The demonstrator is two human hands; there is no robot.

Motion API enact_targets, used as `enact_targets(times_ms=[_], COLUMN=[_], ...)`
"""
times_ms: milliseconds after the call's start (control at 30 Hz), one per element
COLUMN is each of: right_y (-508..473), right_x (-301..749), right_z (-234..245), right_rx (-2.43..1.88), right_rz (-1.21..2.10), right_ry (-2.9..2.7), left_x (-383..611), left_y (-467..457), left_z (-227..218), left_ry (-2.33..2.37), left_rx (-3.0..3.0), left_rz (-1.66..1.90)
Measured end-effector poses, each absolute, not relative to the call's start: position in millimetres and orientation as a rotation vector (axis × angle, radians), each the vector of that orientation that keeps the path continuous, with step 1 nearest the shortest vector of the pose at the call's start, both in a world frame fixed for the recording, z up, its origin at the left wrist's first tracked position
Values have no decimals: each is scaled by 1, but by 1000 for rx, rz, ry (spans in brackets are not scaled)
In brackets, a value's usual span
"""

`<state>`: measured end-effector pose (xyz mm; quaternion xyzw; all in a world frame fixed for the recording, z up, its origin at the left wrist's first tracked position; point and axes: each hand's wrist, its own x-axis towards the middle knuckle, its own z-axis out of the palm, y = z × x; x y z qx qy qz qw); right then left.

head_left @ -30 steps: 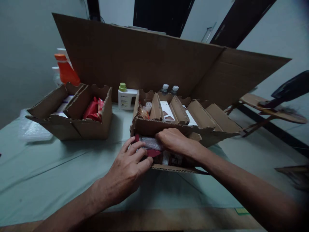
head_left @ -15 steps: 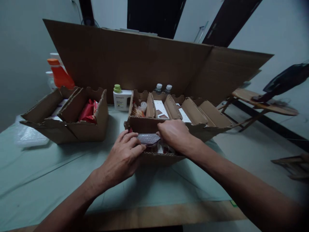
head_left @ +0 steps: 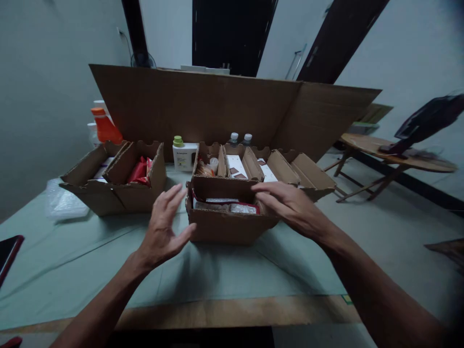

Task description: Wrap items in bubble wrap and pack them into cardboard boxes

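In front of me on the table stands an open cardboard box [head_left: 228, 229]. Inside it lie clear plastic packs [head_left: 241, 208] with dark red edging, and bubble wrap shows behind them. My left hand [head_left: 166, 229] is at the box's left end, fingers and thumb apart, holding nothing. My right hand [head_left: 290, 203] is over the box's right end, its fingers stretched toward the back wall; whether the fingertips touch the cardboard I cannot tell.
Behind are cardboard bins with white cartons [head_left: 235, 165]. A white bottle with a green cap [head_left: 184, 155] stands between them and the left bins, where a red packet [head_left: 140, 171] lies. Bubble wrap [head_left: 65, 200] sits far left. A tall cardboard panel [head_left: 203, 104] stands behind.
Both hands have come out of the front box and moved apart, the left one leftward, the right one rightward. The packs now lie lower inside. My view has shifted, showing a dark device at left.
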<state>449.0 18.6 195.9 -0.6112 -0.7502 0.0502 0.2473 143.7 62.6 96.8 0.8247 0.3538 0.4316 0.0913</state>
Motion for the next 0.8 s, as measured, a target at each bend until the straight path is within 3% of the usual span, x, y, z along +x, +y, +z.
enact_targets(times_ms=[133, 367, 600, 800], right_y=[-37, -5, -39, -88], right_x=[491, 472, 472, 392], right_z=[156, 65, 44, 44], right_rx=[-1746, -1647, -1664, -1633], right_rz=[74, 514, 399, 458], right_ry=[-1629, -1484, -1250, -1341], left_x=[116, 167, 209, 117], left_y=[52, 69, 25, -44], left_z=[65, 34, 28, 17], left_ry=[1190, 1022, 937, 1259], left_rx=[2025, 1722, 1773, 1606], left_rz=[1226, 1100, 1168, 1151])
